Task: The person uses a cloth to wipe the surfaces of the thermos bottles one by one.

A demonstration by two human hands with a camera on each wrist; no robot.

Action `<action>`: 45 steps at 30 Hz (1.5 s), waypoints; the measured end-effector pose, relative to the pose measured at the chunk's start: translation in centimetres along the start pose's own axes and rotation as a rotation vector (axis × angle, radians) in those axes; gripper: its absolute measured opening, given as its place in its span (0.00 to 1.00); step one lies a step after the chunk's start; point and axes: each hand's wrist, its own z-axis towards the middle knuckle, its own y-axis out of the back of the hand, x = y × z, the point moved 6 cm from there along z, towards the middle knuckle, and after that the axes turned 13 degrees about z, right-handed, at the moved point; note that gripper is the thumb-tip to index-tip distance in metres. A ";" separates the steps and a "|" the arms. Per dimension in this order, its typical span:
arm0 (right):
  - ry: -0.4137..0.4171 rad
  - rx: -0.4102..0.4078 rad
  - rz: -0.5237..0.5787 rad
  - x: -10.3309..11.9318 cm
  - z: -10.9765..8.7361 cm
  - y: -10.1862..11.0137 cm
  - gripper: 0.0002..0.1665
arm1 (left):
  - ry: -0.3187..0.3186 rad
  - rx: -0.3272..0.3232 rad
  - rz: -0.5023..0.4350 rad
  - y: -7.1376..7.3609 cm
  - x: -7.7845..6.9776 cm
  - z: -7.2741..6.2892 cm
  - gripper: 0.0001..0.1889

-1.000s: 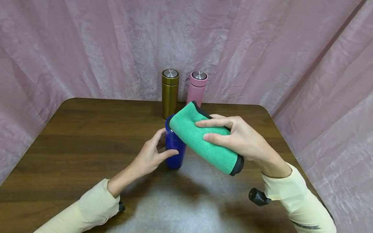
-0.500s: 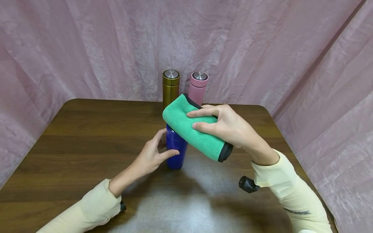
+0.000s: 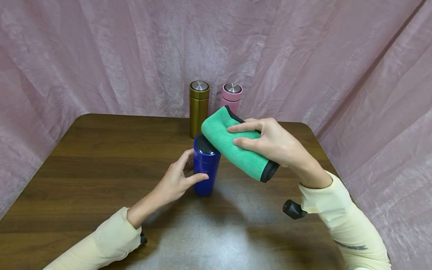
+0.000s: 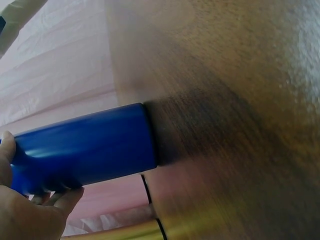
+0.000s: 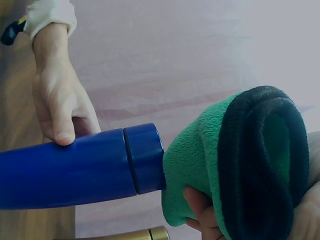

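Note:
A blue thermos bottle with a dark top stands upright mid-table. My left hand grips it from the left, thumb across the front and fingers behind; the left wrist view shows the lower body of the bottle meeting the table. In my right hand is a folded green cloth with black edging, pinched between thumb and fingers. One end of the cloth overlaps the right side of the bottle's lid, and in the right wrist view the cloth lies against the lid's end.
Behind the blue bottle, a gold thermos bottle and a pink thermos bottle stand near the back edge of the wooden table. The cloth hides the pink one's lower part. Pink curtains hang at the back and sides.
My right hand moved the cloth up and left across the lid, then back right, uncovering much of the lid's top. My left hand keeps its grip on the blue bottle.

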 end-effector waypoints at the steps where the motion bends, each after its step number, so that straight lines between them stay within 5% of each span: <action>1: -0.005 0.003 0.000 -0.1 -0.2 0.1 0.20 | -0.003 -0.003 0.002 0.0 0.0 0.0 0.36; 20: 0.024 0.083 0.027 -0.1 -3.5 -0.3 0.19 | 0.030 0.015 0.003 0.0 0.1 -0.1 0.38; 32: 0.127 0.124 0.071 1.1 -3.0 -1.2 0.18 | 0.039 0.026 -0.013 0.0 0.1 -0.1 0.37; 45: 0.137 0.117 0.074 1.9 -2.0 -2.0 0.18 | 0.006 0.033 -0.014 -0.1 0.0 0.0 0.37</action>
